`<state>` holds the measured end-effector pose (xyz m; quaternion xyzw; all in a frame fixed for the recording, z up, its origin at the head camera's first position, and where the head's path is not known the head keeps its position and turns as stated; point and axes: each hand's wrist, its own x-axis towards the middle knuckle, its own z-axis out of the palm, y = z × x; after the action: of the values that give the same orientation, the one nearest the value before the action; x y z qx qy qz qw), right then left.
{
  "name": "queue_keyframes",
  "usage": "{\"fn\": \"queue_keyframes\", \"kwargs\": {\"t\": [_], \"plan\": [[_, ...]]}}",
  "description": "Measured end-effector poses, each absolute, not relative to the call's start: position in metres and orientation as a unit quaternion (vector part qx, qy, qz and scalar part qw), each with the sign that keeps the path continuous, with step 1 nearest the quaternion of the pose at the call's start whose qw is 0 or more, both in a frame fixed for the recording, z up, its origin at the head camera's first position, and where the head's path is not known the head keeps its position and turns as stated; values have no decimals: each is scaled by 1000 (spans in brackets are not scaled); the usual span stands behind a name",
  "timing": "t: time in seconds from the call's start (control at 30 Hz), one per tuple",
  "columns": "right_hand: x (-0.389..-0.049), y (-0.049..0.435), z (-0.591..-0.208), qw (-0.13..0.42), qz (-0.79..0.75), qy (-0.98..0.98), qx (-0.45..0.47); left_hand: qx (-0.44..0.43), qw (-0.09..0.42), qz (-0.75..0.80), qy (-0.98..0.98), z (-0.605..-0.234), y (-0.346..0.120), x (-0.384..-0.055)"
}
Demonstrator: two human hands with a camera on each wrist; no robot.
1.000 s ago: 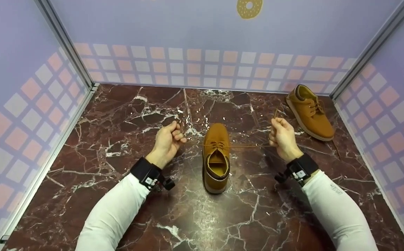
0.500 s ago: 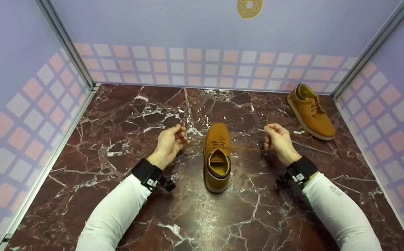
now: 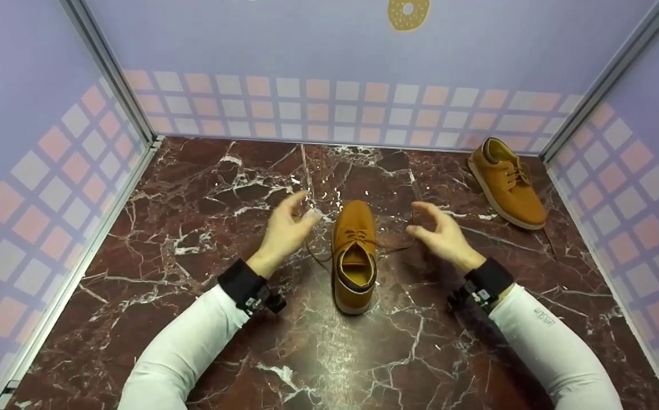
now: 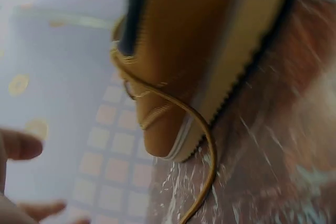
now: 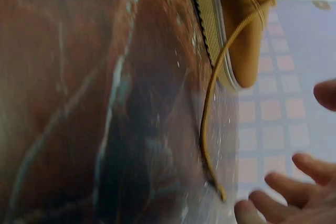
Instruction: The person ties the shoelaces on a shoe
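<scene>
A tan lace-up shoe (image 3: 354, 222) stands upright in the middle of the floor, its toe pointing away from me. Its brown lace is slack and falls to both sides. On the left, the lace end (image 4: 206, 129) curves down past the sole in the left wrist view; on the right, the other lace end (image 5: 206, 129) hangs down to the floor. My left hand (image 3: 285, 230) hovers left of the toe, thumb and fingers spread with nothing between them. Opposite it, my right hand (image 3: 439, 233) is likewise spread and holds nothing, above and beside its lace end.
A second tan shoe (image 3: 511, 185) stands at the back right, a lace trailing to the floor beside it. The dark red marbled floor (image 3: 204, 353) is bounded by lilac walls (image 3: 284, 40) with pink and white squares at the back and both sides.
The lace, earlier stretched straight across the shoe, now hangs slack. My right hand has let go of its end and moved inward; my left hand's fingers have spread and come slightly closer to the shoe.
</scene>
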<state>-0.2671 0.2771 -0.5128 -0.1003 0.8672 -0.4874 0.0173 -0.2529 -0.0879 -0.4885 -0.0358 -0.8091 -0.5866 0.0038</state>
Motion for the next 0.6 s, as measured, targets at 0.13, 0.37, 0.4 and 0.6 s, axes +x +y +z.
{"fn": "queue_keyframes", "kwargs": {"t": [0.13,0.37,0.4,0.6], "plan": [[-261,266,-512,27,-449,878,-164,-146,-15,-493,-858,-491,-79,-243],[-252,249,-510,88,-438,864,-230,-230,-1,-404,-885,-497,-71,-237],[-251,248,-510,93,-438,862,-237,-236,2,-396,-887,-497,-71,-237],[-248,241,-513,102,-429,862,-250,-265,16,-381,-886,-499,-70,-238]]}}
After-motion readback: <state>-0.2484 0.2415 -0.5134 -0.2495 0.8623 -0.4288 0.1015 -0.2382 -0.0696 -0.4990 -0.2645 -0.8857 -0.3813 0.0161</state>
